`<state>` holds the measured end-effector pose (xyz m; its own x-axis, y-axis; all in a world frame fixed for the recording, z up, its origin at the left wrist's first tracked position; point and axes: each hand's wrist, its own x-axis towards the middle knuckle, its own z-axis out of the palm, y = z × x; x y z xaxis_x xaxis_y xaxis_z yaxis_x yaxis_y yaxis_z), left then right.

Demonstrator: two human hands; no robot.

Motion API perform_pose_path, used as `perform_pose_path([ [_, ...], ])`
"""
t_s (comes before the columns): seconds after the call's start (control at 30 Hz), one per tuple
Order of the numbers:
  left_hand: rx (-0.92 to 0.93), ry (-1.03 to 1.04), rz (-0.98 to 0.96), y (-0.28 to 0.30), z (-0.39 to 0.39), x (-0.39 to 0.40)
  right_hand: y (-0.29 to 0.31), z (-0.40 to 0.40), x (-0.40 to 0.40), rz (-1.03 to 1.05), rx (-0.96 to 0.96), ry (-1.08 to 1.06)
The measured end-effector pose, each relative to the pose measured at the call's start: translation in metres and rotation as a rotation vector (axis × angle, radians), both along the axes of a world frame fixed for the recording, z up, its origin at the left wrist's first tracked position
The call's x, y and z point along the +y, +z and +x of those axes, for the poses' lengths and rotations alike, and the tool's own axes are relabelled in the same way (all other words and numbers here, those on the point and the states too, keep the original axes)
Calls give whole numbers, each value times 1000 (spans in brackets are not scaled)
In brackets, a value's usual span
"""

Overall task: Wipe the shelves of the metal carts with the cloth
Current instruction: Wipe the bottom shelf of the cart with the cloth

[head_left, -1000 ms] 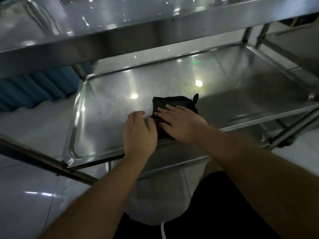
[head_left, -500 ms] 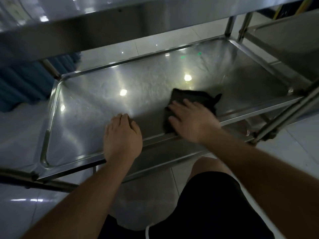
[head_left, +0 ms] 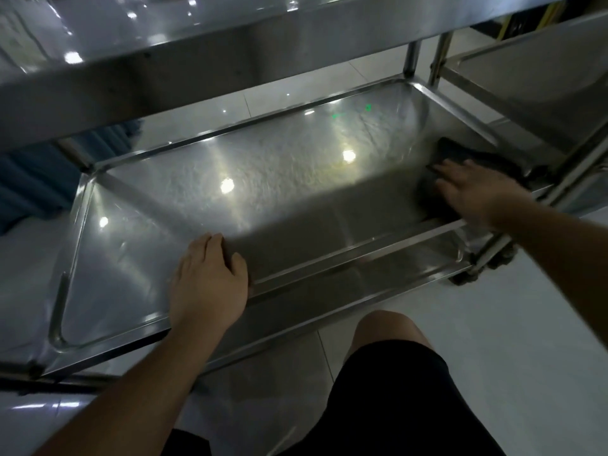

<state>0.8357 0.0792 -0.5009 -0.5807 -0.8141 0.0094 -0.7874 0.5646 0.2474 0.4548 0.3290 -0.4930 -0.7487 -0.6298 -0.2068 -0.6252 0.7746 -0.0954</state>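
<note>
The right hand is pressing flat on the cloth near the shelf corner, the left hand is resting open on the rim; firm, overlapping passes should be working best.

Pale glossy floor tiles across the lower view, catching light spots at eight o'clock. Blue pleated curtain at nine o'clock, beyond the frame. Black shorts at five o'clock, with a bare knee just above. Yellow-and-dark objects at one o'clock, too dim to identify.
</note>
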Motion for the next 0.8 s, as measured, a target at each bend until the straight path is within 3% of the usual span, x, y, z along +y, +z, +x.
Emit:
perform_pose_path([
  [0.1, -24, -6, -9, -1, -3, 1, 0, -35, 15, -26, -54, -229],
  [0.2, -34, 11, -19, -2, -4, 1, 3, -17, -5, -84, -82, -273],
  [0.3, -40, -6, -37, -2, -3, 1, 2, 40, -32, -102, -68, -86],
  [0.4, -28, -13, -38, -3, -2, 2, -3, 108, -55, -135, -23, 271],
  [0.53, -25, -31, -43, -4, 1, 2, 3, 95, -55, -75, -79, 491],
  [0.8, -32, -17, -3, -1, 1, 1, 2, -76, 11, 6, -25, -107],
])
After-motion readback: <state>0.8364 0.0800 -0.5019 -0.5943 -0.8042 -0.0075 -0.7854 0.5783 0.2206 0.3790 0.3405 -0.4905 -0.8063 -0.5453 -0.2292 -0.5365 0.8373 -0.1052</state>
